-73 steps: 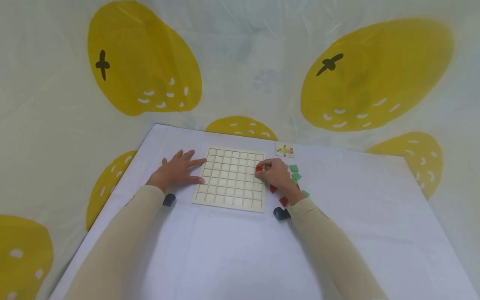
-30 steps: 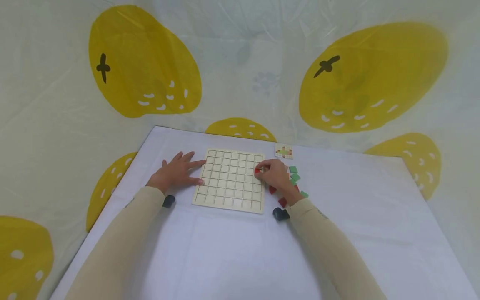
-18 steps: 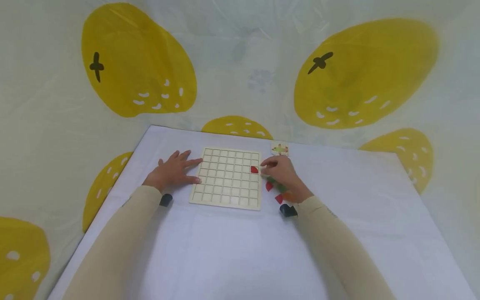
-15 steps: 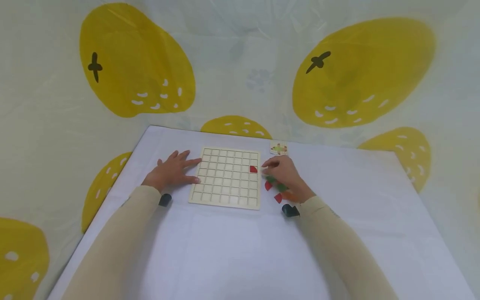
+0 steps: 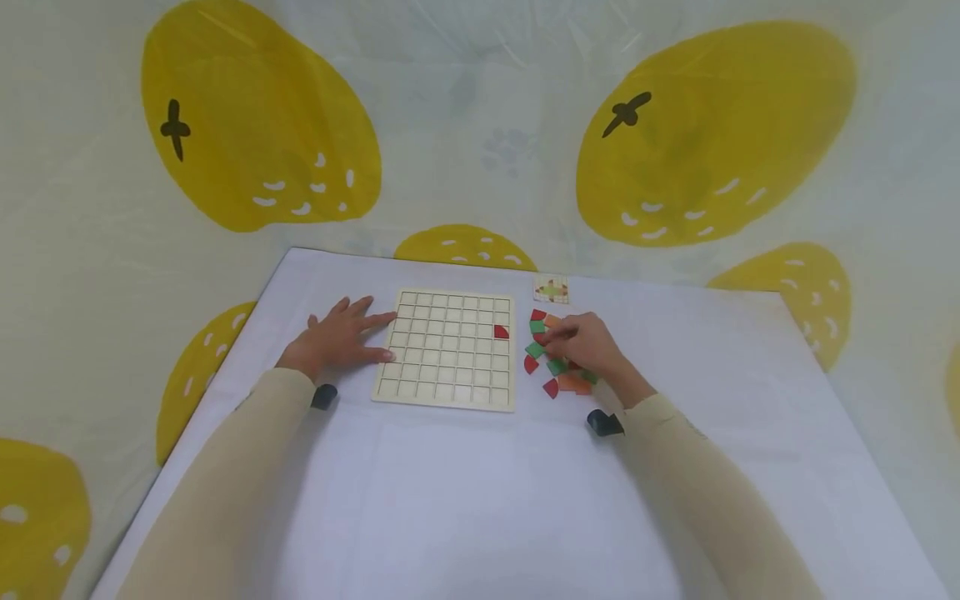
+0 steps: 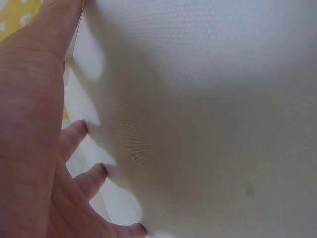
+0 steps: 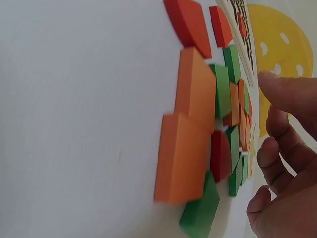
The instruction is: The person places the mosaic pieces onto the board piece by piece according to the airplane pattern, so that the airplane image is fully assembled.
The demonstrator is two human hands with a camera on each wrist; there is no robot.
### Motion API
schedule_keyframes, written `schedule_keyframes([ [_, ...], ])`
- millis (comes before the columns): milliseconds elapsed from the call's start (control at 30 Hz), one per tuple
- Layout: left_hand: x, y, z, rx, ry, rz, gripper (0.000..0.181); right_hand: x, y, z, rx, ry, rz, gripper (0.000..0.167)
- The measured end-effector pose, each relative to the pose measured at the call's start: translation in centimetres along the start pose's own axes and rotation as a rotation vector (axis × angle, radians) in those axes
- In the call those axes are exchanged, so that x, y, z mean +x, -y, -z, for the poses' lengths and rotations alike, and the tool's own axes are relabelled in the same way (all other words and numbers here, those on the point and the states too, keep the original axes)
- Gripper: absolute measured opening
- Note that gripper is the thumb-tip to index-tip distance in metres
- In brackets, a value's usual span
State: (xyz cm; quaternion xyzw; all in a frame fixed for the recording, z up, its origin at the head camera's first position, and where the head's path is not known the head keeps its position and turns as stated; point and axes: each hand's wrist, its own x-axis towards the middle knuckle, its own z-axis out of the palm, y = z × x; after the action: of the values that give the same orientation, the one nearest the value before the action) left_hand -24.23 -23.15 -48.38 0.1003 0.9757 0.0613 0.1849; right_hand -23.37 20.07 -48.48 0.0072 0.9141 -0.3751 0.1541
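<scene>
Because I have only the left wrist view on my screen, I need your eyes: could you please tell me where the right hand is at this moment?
Observer: In the head view, the right hand is over the coloured pieces.

Operator: Thank you. Does it hold anything, as far as you can see?

Observer: In the right wrist view, nothing shows in its grasp.

Operator: I understand. Is any piece lying away from those?

Observer: Yes, one red piece lies on the grid board, in the rightmost column as the head view shows it.
</scene>
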Motion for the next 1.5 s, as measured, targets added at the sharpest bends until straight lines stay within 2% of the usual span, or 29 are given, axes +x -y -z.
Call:
schedule_keyframes([
  [200,-0.1,-0.2,0.1,-0.004,-0.003,0.018,0.091,-0.1,-1.2,0.8,-0.037,0.005,0.016,0.029],
  [533,0.0,0.1,-0.1,-0.002,-0.013,0.006,0.092,0.0,-1.7,1.3,-0.104,0.056,-0.046,0.035],
  [933,0.0,0.1,-0.2,-0.011,-0.023,-0.009,0.091,0.0,-1.6,1.5,-0.157,0.07,-0.023,0.04],
  [1167,0.0,0.0,0.0,-0.008,-0.01,-0.001,0.093,0.3,-1.7,1.3,-0.195,0.037,0.009,0.036],
  [1500,0.1,0.2,-0.3,-0.004,0.0,-0.005,0.094,0.4,-2.1,0.8,-0.183,0.044,0.037,0.033],
])
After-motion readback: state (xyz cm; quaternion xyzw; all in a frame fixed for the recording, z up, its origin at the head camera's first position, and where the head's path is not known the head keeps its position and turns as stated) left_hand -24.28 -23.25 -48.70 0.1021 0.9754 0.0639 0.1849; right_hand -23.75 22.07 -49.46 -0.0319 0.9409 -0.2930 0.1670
